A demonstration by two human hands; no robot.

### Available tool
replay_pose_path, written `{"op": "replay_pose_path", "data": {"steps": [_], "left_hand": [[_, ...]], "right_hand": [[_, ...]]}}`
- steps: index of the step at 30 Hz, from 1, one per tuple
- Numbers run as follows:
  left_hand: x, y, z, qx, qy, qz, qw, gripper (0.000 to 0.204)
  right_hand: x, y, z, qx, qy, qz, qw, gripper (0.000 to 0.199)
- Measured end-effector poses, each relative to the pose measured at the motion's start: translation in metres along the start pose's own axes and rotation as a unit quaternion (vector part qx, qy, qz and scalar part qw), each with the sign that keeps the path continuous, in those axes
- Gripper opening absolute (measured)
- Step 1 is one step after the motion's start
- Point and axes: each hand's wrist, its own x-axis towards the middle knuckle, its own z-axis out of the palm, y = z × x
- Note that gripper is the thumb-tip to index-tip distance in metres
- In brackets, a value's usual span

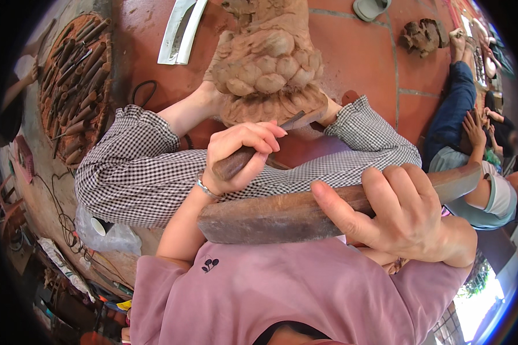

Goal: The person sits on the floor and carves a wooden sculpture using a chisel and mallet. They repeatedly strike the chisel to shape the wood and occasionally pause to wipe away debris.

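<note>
Brown carving (267,66) sits between the person's legs (126,184). Left hand (242,150) is curled tightly around a chisel (229,167), blade tip (295,119) by the carving's near edge, contact unclear; right hand (400,215) grasps a wooden bar (259,218).

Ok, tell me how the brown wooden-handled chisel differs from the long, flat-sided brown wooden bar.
The brown wooden-handled chisel looks shorter and slimmer than the long, flat-sided brown wooden bar. The chisel ends in a dark metal blade; the bar shows no blade. The chisel, in the left hand, points toward the picture's upper right; the bar, in the right hand, lies crosswise. Both show brown wood.
</note>
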Motion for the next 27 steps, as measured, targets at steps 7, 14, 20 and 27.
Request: {"op": "replay_pose_path", "data": {"steps": [7,14,20,27], "left_hand": [[0.003,0.002,0.011,0.02,-0.001,0.002,1.0,0.017],[-0.004,-0.003,0.022,0.043,0.023,0.026,0.999,0.02],[-0.005,0.001,0.026,0.057,0.032,0.037,0.997,0.018],[-0.005,0.0,0.031,0.06,0.049,0.049,0.996,0.018]], "right_hand": [[-0.003,0.004,-0.003,-0.009,0.012,0.004,1.0,0.053],[-0.009,0.006,-0.012,-0.033,-0.009,0.028,0.999,0.049],[-0.013,0.005,-0.009,-0.015,0.025,0.017,0.999,0.06],[-0.016,0.001,-0.006,-0.011,0.023,0.034,0.999,0.073]]}}
